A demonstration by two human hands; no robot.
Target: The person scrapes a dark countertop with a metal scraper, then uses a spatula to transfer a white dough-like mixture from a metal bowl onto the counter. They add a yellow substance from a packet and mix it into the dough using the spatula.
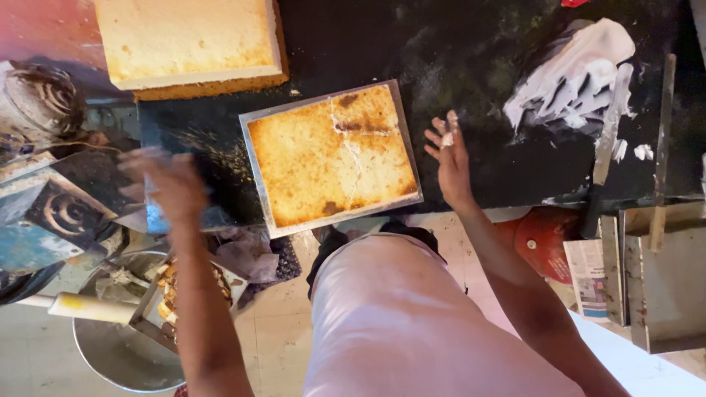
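Cake (pixel 332 156) long axis tilted up-right | right hand (pixel 450 158) fingers apart | left hand (pixel 165 184) blurred, fingers unclear

black worktop (pixel 471 88) smeared white, pale tiled floor (pixel 279 323) below.

Folded newspaper (pixel 587 273), white with dense print and a small colour picture, stood wedged by the grey metal trays (pixel 665 283) at lower right. No packages, labels, screens seen.
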